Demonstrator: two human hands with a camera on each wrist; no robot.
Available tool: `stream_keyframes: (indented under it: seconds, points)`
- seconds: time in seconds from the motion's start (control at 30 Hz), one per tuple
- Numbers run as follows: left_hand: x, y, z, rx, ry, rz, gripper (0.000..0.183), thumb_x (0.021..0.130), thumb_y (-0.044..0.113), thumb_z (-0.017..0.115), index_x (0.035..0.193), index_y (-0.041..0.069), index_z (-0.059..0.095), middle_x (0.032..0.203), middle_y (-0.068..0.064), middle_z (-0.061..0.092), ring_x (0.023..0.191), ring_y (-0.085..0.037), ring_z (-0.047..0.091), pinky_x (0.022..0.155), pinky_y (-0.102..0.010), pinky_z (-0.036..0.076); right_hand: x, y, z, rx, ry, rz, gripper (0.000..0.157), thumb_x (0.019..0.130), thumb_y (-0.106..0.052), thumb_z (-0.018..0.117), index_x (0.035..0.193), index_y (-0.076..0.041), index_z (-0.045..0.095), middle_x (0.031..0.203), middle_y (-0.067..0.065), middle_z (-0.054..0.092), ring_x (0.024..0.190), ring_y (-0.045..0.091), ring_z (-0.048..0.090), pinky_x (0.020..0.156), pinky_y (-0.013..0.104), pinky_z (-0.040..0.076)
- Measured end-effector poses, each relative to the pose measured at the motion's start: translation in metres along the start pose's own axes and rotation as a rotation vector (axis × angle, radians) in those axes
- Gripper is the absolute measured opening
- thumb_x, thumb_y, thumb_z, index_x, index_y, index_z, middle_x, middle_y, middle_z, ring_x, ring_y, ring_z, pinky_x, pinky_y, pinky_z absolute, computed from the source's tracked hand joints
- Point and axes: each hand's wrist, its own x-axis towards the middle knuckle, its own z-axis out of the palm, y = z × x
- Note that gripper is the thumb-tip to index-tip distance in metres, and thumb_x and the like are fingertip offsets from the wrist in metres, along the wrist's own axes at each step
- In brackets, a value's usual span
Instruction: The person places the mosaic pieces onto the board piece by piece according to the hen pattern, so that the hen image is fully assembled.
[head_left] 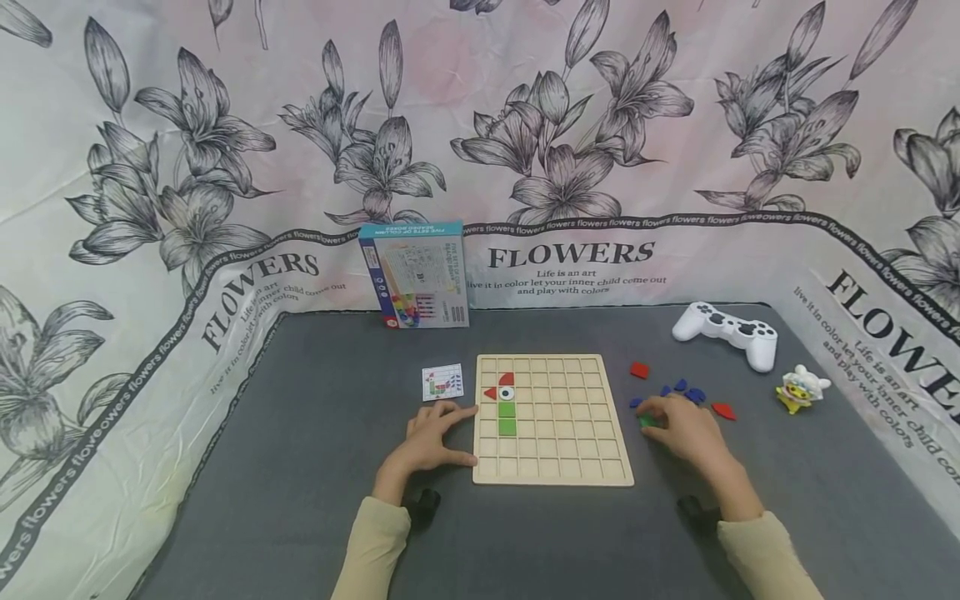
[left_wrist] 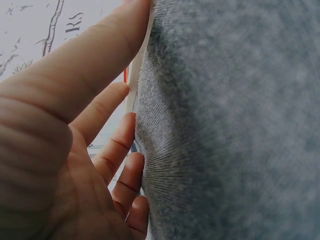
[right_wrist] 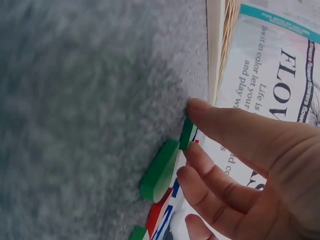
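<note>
Flower-printed cloth rose beyond our wooden board, which lay on a dark gray tabletop as we worked with both hands. At the board's left edge, our left hand was spread wide, thumb and forefinger well apart and touching the rim, with nothing in its grasp. Just right of the board, our right hand pinched a small green piece between thumb and finger; a second, longer green piece lay just beside it. On the board's left part we saw a red curved piece, a red triangle, a white eye piece and, below them, two green squares. Right of the board, near our hand, lay a red square, several blue pieces and a pointed red piece. Farther right of the board sat a white game controller and a small figurine. Left of the board we had a printed card; behind it stood an upright box.
</note>
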Motion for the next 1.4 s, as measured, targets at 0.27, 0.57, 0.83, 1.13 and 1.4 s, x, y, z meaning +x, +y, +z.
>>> stream_keyframes:
  seconds: [0.27,0.57,0.83,1.13,1.4]
  points:
    - [0.001,-0.001,0.001,0.004,0.007,-0.005,0.079,0.068,0.043,0.079,0.137,0.027,0.047,0.127,-0.004,0.043,0.112,-0.028,0.032,0.095,-0.054,0.023,0.001,-0.016,0.005,0.049,0.013,0.003,0.033,0.076,-0.015,0.074,0.105,-0.004,0.067,0.090,0.007,0.063,0.078,0.021,0.057,0.065,0.040,0.042]
    - [0.003,-0.003,-0.001,0.009,0.004,-0.007,0.078,0.068,0.044,0.079,0.137,0.027,0.047,0.127,-0.004,0.043,0.111,-0.028,0.033,0.095,-0.053,0.024,0.005,-0.057,0.012,0.104,0.019,-0.063,0.032,0.074,-0.011,0.074,0.105,-0.006,0.069,0.086,0.004,0.059,0.064,0.012,0.047,0.056,0.029,0.035]
    - [0.004,-0.005,-0.003,0.014,-0.008,0.000,0.079,0.068,0.044,0.079,0.138,0.026,0.046,0.125,-0.004,0.043,0.110,-0.027,0.033,0.095,-0.053,0.024,0.013,-0.084,0.031,0.103,0.028,-0.142,0.030,0.071,-0.010,0.071,0.101,-0.012,0.071,0.092,0.001,0.064,0.073,0.013,0.055,0.069,0.038,0.043]
    - [0.004,-0.004,-0.004,0.001,-0.010,0.001,0.078,0.068,0.042,0.080,0.137,0.027,0.047,0.125,-0.004,0.043,0.110,-0.028,0.033,0.095,-0.054,0.022,0.019,-0.112,0.044,0.133,0.024,-0.232,0.026,0.073,-0.010,0.073,0.099,-0.011,0.071,0.090,-0.001,0.062,0.072,0.009,0.052,0.068,0.031,0.042]
    - [0.005,-0.005,-0.004,0.009,-0.012,-0.004,0.078,0.068,0.043,0.080,0.137,0.028,0.047,0.126,-0.003,0.042,0.111,-0.027,0.032,0.096,-0.054,0.022,0.022,-0.134,0.050,0.126,-0.005,-0.277,0.027,0.073,-0.015,0.076,0.099,-0.014,0.072,0.088,-0.003,0.061,0.070,0.008,0.049,0.065,0.029,0.036]
